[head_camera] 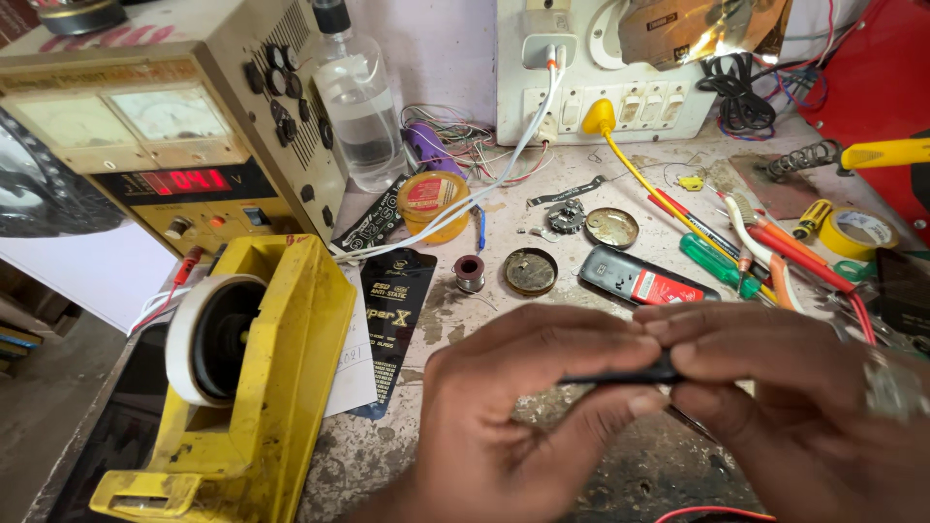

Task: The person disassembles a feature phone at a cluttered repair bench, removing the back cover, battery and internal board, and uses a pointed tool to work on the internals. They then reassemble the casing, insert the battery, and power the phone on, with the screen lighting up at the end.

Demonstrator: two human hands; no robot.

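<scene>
At the near edge of the tabletop (542, 223), I saw my left hand (513, 407) and right hand (775, 397) each hold a narrow grip on one thin black part (620, 374). A yellow tape dispenser (252, 387) crowded the left; farther off, screwdrivers (722, 242) cluttered the right, with a power supply (165, 126) behind.

Both bare hands are showing, the left hand (504, 407) and the right hand (785, 407). No sleeves are showing. A blurred pale band (893, 387) is sitting at the right wrist.

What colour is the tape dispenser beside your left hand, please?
Yellow, scuffed dark; the head view shows the tape dispenser plainly.
</scene>
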